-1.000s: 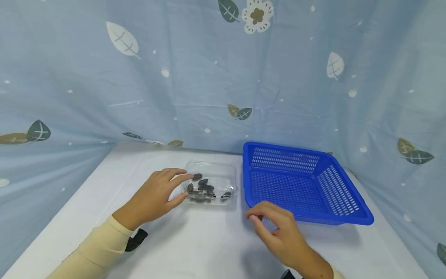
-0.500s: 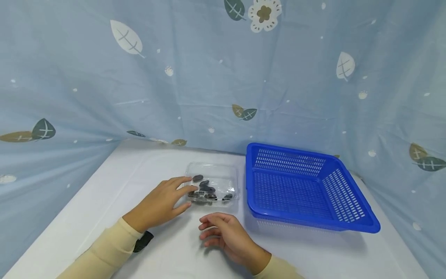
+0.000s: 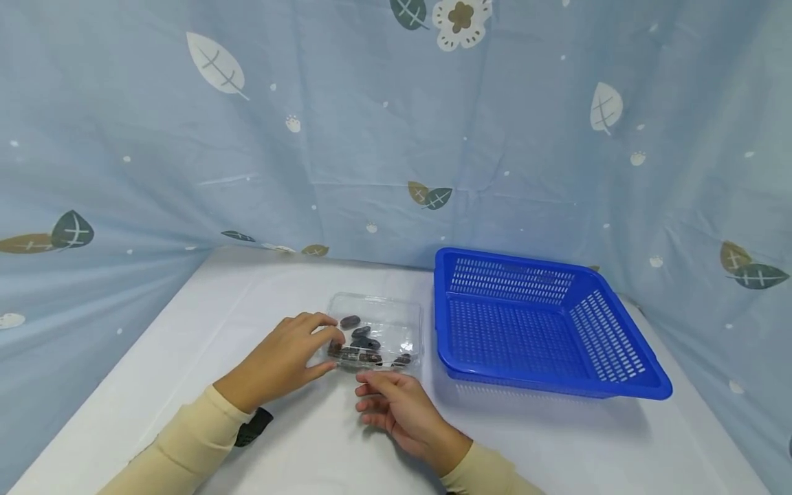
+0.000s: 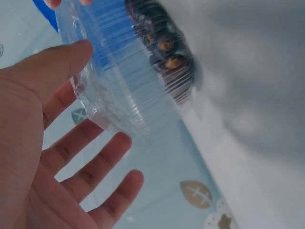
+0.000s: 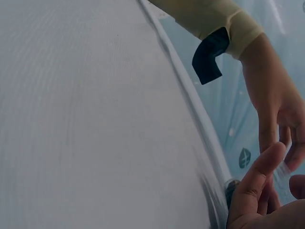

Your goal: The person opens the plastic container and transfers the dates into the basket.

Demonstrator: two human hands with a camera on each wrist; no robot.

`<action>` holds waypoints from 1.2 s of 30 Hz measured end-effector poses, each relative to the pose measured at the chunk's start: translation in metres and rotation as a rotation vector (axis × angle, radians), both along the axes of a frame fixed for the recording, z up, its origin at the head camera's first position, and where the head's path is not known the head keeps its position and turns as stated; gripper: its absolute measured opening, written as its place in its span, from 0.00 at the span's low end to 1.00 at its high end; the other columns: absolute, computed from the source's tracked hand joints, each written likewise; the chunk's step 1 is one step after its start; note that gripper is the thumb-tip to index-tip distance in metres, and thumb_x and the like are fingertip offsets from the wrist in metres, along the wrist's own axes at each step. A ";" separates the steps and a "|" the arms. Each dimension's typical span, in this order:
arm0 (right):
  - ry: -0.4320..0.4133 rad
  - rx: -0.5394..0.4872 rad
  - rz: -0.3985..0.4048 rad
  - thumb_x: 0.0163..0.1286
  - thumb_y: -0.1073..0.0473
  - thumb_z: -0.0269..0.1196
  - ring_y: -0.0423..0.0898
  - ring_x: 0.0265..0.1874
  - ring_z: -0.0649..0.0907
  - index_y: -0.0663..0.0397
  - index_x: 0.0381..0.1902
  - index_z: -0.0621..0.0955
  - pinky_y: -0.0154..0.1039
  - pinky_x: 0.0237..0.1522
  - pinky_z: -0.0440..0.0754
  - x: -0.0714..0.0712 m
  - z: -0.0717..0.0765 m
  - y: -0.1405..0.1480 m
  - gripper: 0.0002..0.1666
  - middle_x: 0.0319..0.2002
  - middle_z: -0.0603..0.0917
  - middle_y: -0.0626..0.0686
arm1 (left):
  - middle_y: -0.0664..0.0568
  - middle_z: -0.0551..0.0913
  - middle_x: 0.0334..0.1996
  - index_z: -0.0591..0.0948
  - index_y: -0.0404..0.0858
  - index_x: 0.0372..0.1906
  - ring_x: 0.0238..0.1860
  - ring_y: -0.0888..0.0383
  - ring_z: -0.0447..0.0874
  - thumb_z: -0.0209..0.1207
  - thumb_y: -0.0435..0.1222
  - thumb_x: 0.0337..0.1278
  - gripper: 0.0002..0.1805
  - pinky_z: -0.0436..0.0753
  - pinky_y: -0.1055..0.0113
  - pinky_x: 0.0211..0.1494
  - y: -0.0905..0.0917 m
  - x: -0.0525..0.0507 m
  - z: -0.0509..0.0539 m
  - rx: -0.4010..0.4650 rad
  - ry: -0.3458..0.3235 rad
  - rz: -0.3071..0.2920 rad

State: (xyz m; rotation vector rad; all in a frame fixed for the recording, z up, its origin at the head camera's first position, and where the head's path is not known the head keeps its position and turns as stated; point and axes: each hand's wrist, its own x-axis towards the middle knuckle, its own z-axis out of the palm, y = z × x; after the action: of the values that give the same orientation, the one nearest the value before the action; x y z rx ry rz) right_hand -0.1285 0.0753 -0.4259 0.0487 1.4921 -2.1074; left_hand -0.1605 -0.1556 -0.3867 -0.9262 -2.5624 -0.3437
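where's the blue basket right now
In the head view, the blue basket stands on the right side of the white table, right of the clear container.

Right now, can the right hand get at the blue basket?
Likely yes: the right hand is in front and left of the blue basket, whose top is open, with nothing visible between. The clear container lies outside that path.

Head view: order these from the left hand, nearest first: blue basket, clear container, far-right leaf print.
1. Clear container: at the fingertips of the left hand.
2. Blue basket: right of the container, with a gap.
3. Leaf print: far right, past the basket.
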 end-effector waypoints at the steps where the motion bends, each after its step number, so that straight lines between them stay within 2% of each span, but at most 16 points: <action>1: 0.002 0.000 -0.001 0.74 0.53 0.61 0.36 0.28 0.84 0.71 0.59 0.77 0.29 0.30 0.85 0.000 0.000 -0.002 0.27 0.36 0.84 0.48 | 0.51 0.81 0.52 0.82 0.50 0.47 0.52 0.51 0.81 0.76 0.45 0.47 0.21 0.82 0.50 0.50 0.001 0.001 0.000 -0.003 -0.006 0.005; 10: 0.006 -0.011 -0.022 0.74 0.55 0.61 0.33 0.24 0.81 0.72 0.59 0.77 0.25 0.25 0.82 0.000 -0.003 -0.007 0.26 0.31 0.84 0.45 | 0.51 0.82 0.56 0.82 0.53 0.52 0.55 0.52 0.82 0.74 0.44 0.51 0.22 0.83 0.50 0.53 0.004 0.009 -0.001 -0.036 -0.038 0.022; 14: 0.022 -0.020 -0.041 0.74 0.56 0.61 0.32 0.21 0.80 0.74 0.58 0.77 0.23 0.22 0.79 -0.001 -0.003 -0.009 0.26 0.27 0.84 0.44 | 0.53 0.82 0.57 0.82 0.55 0.53 0.55 0.54 0.82 0.74 0.44 0.52 0.22 0.82 0.53 0.52 0.002 0.012 0.001 -0.041 -0.016 0.013; 20: 0.019 0.009 -0.075 0.74 0.55 0.61 0.32 0.18 0.78 0.71 0.56 0.80 0.23 0.20 0.77 -0.001 -0.002 -0.011 0.24 0.24 0.83 0.44 | 0.54 0.82 0.55 0.82 0.54 0.53 0.52 0.55 0.84 0.74 0.43 0.51 0.23 0.84 0.55 0.51 -0.002 0.012 0.003 -0.034 0.026 -0.033; 23: 0.013 0.024 -0.087 0.74 0.55 0.62 0.32 0.18 0.77 0.69 0.55 0.81 0.23 0.19 0.76 0.000 -0.002 -0.011 0.22 0.23 0.82 0.44 | 0.56 0.82 0.52 0.82 0.52 0.50 0.46 0.59 0.85 0.74 0.43 0.51 0.20 0.85 0.60 0.47 -0.004 0.010 0.003 -0.019 0.021 -0.060; 27: 0.014 0.036 -0.093 0.73 0.56 0.61 0.31 0.17 0.75 0.68 0.54 0.82 0.22 0.17 0.74 0.000 -0.001 -0.011 0.20 0.21 0.81 0.43 | 0.58 0.80 0.48 0.80 0.50 0.39 0.37 0.64 0.83 0.75 0.41 0.49 0.16 0.84 0.68 0.37 -0.008 0.009 0.003 0.019 0.034 -0.109; 31: 0.007 0.037 -0.088 0.73 0.56 0.62 0.31 0.16 0.75 0.68 0.53 0.82 0.22 0.17 0.73 0.002 -0.002 -0.011 0.20 0.20 0.80 0.43 | 0.55 0.81 0.48 0.81 0.52 0.33 0.35 0.64 0.85 0.76 0.40 0.47 0.12 0.84 0.71 0.34 -0.011 0.010 0.001 0.032 0.058 -0.143; 36: 0.000 0.042 -0.069 0.72 0.54 0.63 0.31 0.17 0.74 0.68 0.54 0.82 0.23 0.18 0.74 0.006 -0.005 -0.011 0.22 0.20 0.80 0.43 | 0.54 0.83 0.48 0.86 0.52 0.31 0.37 0.63 0.86 0.77 0.40 0.45 0.09 0.85 0.71 0.35 -0.013 0.015 -0.003 0.046 0.070 -0.137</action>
State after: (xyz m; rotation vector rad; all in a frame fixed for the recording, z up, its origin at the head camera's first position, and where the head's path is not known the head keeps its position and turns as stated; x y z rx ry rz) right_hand -0.1221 0.0645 -0.4310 0.1182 1.5557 -2.1297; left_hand -0.1459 -0.1687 -0.3897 -1.0807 -2.4239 -0.4009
